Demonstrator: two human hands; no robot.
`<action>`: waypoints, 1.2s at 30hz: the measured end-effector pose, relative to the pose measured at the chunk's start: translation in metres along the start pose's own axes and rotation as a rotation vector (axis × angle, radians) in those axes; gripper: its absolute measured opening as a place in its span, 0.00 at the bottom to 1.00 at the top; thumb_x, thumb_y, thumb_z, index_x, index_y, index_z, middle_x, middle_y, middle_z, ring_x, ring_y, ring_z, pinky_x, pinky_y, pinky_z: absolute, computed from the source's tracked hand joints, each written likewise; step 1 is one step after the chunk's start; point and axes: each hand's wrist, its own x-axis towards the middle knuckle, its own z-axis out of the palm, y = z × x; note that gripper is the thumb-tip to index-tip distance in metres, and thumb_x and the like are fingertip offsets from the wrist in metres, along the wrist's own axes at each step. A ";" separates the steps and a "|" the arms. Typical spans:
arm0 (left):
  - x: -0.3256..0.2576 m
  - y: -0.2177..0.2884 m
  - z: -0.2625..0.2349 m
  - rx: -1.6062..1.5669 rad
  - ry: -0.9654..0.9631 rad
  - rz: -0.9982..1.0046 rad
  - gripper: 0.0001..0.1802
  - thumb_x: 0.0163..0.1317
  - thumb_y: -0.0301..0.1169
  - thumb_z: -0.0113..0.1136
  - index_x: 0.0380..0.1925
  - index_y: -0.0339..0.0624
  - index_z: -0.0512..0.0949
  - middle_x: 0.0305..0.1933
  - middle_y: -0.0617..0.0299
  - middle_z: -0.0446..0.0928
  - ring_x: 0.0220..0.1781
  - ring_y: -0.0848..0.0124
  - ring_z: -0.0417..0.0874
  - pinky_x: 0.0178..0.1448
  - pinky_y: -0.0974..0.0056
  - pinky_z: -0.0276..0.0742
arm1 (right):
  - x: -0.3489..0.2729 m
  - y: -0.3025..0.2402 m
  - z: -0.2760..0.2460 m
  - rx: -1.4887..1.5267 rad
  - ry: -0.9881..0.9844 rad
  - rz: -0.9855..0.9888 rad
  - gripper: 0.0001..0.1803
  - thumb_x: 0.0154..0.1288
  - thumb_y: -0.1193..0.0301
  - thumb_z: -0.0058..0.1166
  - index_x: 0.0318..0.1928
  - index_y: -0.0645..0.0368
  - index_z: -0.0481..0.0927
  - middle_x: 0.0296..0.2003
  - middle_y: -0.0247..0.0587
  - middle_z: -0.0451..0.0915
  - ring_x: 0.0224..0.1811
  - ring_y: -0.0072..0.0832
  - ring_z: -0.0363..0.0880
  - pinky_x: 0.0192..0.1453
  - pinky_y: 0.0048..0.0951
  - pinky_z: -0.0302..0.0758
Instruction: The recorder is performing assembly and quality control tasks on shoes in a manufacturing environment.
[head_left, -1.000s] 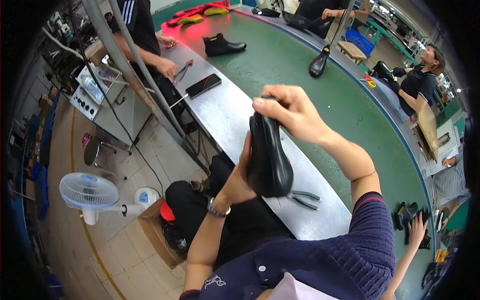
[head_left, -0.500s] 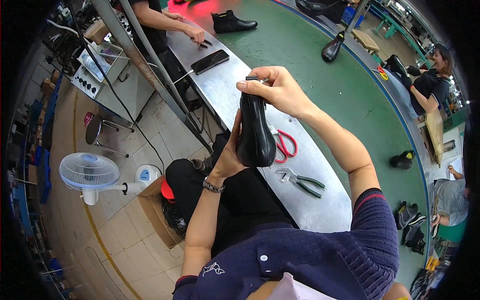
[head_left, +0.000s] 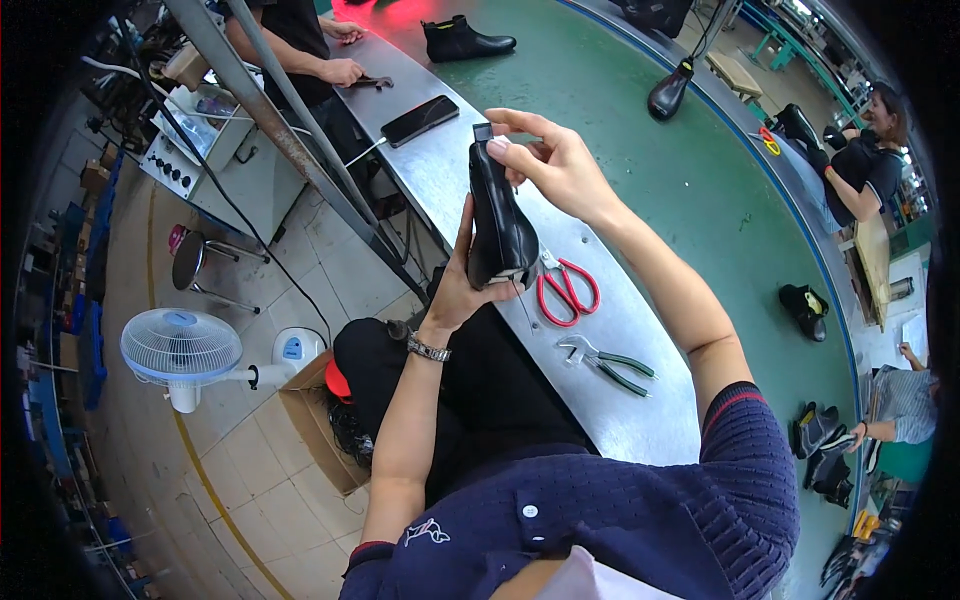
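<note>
Over the edge of the metal table, my left hand (head_left: pixel 462 300) is closed round the lower part of a black leather ankle boot (head_left: pixel 495 225). The boot's opening points up and away from me, and a thin thread hangs from its lower end. My right hand (head_left: pixel 560 165) grips the boot's top edge by the small pull tab, thumb on the near side; some of its fingertips are hidden. Beside the boot lie red-handled scissors (head_left: pixel 570 295), their tips partly behind it. Green-handled pliers (head_left: pixel 618 370) rest closer to me.
A phone (head_left: pixel 420 121) with a cable lies on the metal strip (head_left: pixel 640 420). Another ankle boot (head_left: pixel 465 40) stands on the green worktop (head_left: pixel 690 240). A co-worker's hand (head_left: pixel 343 72) holds a dark tool. At left are a metal post (head_left: pixel 270 130) and a fan (head_left: pixel 180 345).
The boot has tilted and shifted slightly up and left, showing its lower end. My right hand has moved up along with its top edge. A co-worker's hand has drawn back left.
</note>
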 end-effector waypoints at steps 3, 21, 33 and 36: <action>0.002 0.000 -0.012 -0.099 0.025 -0.143 0.68 0.45 0.21 0.74 0.75 0.54 0.32 0.71 0.59 0.57 0.69 0.68 0.63 0.70 0.63 0.62 | -0.011 -0.010 -0.002 -0.199 -0.082 -0.158 0.35 0.59 0.54 0.63 0.62 0.59 0.72 0.52 0.44 0.75 0.42 0.29 0.80 0.46 0.29 0.78; 0.006 0.015 -0.024 0.110 -0.081 -0.084 0.68 0.41 0.22 0.78 0.75 0.52 0.38 0.70 0.56 0.60 0.69 0.66 0.63 0.69 0.60 0.63 | -0.077 -0.002 0.006 -0.400 -0.090 -0.286 0.43 0.48 0.72 0.71 0.66 0.58 0.66 0.59 0.49 0.74 0.56 0.39 0.78 0.54 0.36 0.80; -0.016 0.082 0.015 0.792 0.070 0.182 0.44 0.47 0.27 0.73 0.66 0.36 0.64 0.69 0.49 0.62 0.66 0.58 0.69 0.61 0.58 0.74 | -0.110 -0.021 0.003 -0.304 -0.107 -0.147 0.35 0.59 0.54 0.61 0.67 0.44 0.68 0.56 0.60 0.70 0.51 0.48 0.77 0.52 0.39 0.74; -0.027 0.091 0.022 0.848 0.050 0.256 0.42 0.46 0.22 0.72 0.64 0.36 0.67 0.65 0.50 0.67 0.62 0.60 0.73 0.56 0.61 0.78 | -0.089 -0.028 -0.014 -0.358 -0.223 -0.164 0.34 0.58 0.53 0.62 0.65 0.42 0.71 0.53 0.57 0.73 0.47 0.44 0.78 0.44 0.38 0.74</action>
